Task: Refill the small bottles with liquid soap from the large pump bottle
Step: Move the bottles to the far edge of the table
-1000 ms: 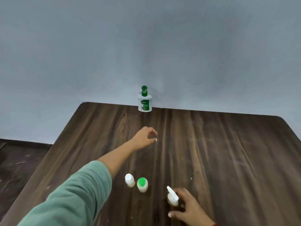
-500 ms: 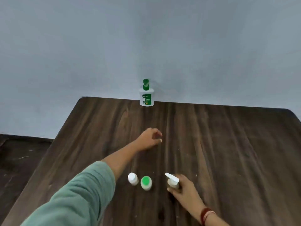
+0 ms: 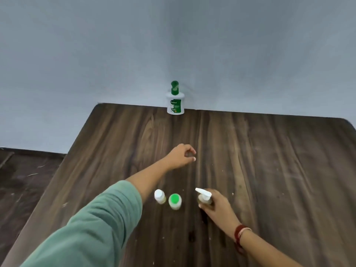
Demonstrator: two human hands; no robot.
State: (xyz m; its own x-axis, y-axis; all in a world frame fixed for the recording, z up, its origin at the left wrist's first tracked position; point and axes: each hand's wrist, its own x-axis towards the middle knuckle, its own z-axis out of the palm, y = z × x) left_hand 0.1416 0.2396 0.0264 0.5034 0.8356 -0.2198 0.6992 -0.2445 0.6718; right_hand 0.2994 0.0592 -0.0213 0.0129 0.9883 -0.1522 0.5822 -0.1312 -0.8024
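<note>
A large white pump bottle (image 3: 175, 102) with a green pump and label stands upright at the table's far edge, against the wall. My left hand (image 3: 182, 155) stretches out over the middle of the table, fingers curled and apart, holding nothing, well short of that bottle. Near me stand two small bottles: one with a white cap (image 3: 159, 196) and one with a green cap (image 3: 175, 201). To their right my right hand (image 3: 216, 208) grips a small bottle with a white spray nozzle (image 3: 203, 198), which stands on the table.
The dark wooden table (image 3: 260, 160) fills the lower view, its left edge running diagonally down to the left. A grey wall rises behind it. Dark floor shows at the left.
My right hand has closed around the spray-nozzle bottle and come further into view. My left hand stays extended over the table's middle. The view tilted slightly downward.
</note>
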